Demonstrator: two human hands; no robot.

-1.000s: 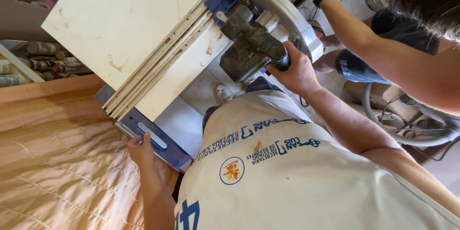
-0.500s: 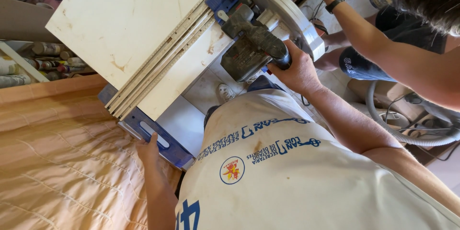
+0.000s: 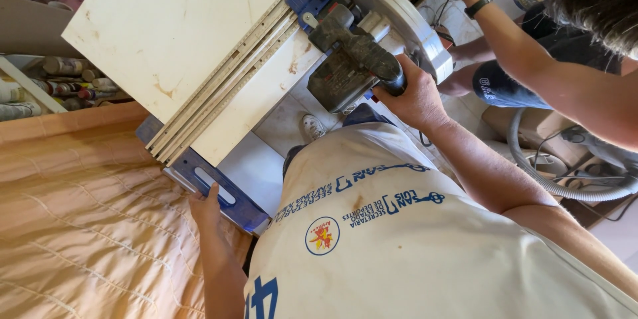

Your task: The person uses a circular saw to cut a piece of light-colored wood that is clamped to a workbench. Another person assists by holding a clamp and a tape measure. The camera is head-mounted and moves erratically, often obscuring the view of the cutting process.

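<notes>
Shift since earlier: right hand (image 3: 415, 96) and saw (image 3: 362, 46) barely moved.
Right hand: clenched on saw handle, upper centre.
Left hand (image 3: 206, 206): fingers flat, steadying blue guide base (image 3: 212, 183), lower left.
Tile (image 3: 186, 33): upper left, under rail (image 3: 226, 76).
Advice: judged best kept braced, feed slow.

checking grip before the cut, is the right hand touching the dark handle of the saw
Touching. The head view shows the right hand wrapped around the dark handle of the grey circular saw, fingers closed over it with no gap.

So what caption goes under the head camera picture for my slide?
Right hand grips a circular saw on a pale board; left hand steadies the blue cutting guide.
</notes>
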